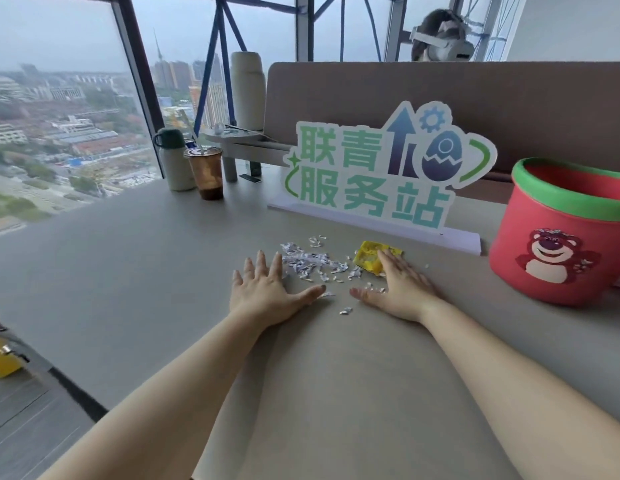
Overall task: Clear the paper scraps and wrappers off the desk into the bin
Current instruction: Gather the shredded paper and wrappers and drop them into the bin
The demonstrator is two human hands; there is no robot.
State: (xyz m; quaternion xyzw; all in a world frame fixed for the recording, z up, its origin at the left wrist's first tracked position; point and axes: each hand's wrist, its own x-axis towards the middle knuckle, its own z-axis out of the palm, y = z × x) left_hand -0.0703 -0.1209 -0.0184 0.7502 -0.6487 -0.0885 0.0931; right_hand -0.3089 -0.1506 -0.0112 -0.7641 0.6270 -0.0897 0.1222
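Observation:
A loose pile of small white paper scraps (310,263) lies on the grey desk (128,271), with a few stray bits nearer me. A crumpled yellow wrapper (369,259) sits at the pile's right end. My left hand (267,289) rests flat on the desk, fingers spread, touching the pile's left edge. Flat too is my right hand (398,289), its fingertips lying on the wrapper's right part. Neither hand grips anything. The bin (557,233), a pink tub with a green rim and a bear picture, stands at the right.
A green and blue cut-out sign (381,168) on a white base stands just behind the scraps. At the back left are a white flask (175,161) and an iced drink cup (204,173). A brown partition (440,95) backs the desk; another person sits behind it. The desk's left edge drops beside a window.

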